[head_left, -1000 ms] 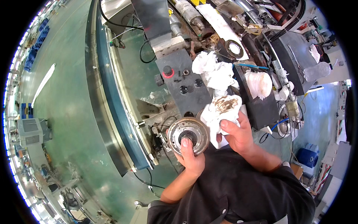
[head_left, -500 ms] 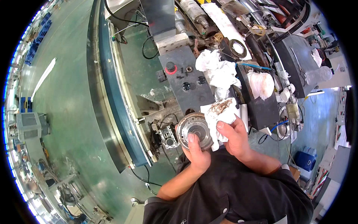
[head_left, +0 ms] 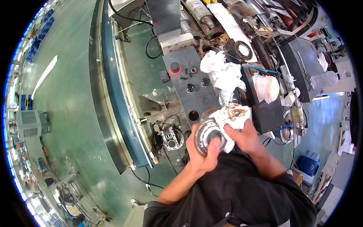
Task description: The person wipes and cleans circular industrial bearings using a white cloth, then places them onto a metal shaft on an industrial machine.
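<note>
Left hand [head_left: 202, 153] fingers grasping round grey metal disc part [head_left: 207, 135]; right hand [head_left: 245, 135] fingers clenched on stained white rag [head_left: 235, 113], pressed against disc.

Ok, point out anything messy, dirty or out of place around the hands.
The white rag in the right hand is smeared dark brown against the round metal part held by the left hand. More crumpled rags lie loose on the dark machine block.
</note>
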Demonstrator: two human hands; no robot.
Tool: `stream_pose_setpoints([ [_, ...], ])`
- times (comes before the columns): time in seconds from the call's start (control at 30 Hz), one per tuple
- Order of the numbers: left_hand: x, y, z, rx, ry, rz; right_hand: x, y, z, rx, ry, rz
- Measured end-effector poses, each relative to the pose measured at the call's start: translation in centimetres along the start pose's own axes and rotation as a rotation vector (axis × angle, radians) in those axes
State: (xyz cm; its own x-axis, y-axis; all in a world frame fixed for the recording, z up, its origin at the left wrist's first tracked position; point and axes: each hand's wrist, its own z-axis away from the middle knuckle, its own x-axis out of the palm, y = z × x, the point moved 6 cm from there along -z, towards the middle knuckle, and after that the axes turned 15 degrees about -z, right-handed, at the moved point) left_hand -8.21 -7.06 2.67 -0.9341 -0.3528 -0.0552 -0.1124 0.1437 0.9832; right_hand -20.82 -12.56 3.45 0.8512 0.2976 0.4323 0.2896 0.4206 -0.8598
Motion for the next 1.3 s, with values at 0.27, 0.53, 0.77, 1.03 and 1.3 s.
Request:
stream_pose_setpoints([
  [0.27,0.9,2.3,-0.2,-0.091,-0.447,-0.075,-0.9,-1.4,0.2,0.147,-0.223,0.087],
  [0.53,1.2,1.0,2.1,-0.342,-0.665,0.177,-0.6,-1.2,-0.5,0.202,-0.563,0.605],
  [0.77,0.6,2.9,0.8,-0.365,-0.98,0.151,1.9,-3.0,-0.1,0.199,-0.676,0.519],
  [1.03,0.5,1.1,0.7,-0.836,-0.958,0.428,0.4,-1.5,0.9,0.354,-0.386,0.556],
  [1.3,1.5,2.0,-0.3,-0.248,-0.228,0.409,-0.1,-0.4,2.1,0.006,0.255,-0.206],
])
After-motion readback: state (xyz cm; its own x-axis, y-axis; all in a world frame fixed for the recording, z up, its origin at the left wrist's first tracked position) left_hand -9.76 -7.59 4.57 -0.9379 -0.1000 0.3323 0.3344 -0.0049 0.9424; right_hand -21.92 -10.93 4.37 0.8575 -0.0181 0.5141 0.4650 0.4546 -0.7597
